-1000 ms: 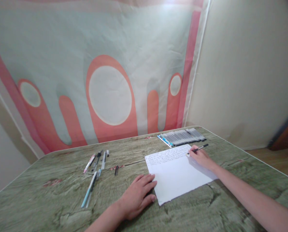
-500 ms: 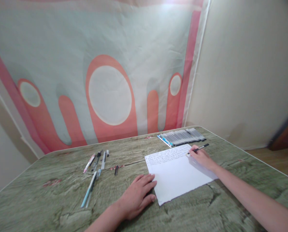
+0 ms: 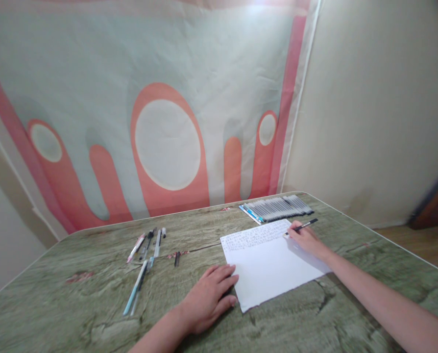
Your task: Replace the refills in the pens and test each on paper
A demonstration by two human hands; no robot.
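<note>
A white sheet of paper (image 3: 274, 274) lies tilted on the table, with rows of small dark handwriting across its upper part. My right hand (image 3: 305, 239) is closed around a black pen (image 3: 309, 223), whose lower end points at the written rows near the sheet's upper right edge. Whether the tip touches the paper is too small to tell. My left hand (image 3: 211, 298) lies flat with its fingers apart, fingertips on the sheet's left edge and the palm on the table.
Behind the sheet lies a row of many clear pens or refills (image 3: 281, 208) on the green wood-pattern table (image 3: 182, 309). Loose pens (image 3: 135, 289) are scattered at the left, with a small black cap (image 3: 177, 259) nearer the middle. A printed cloth (image 3: 211, 68) hangs behind.
</note>
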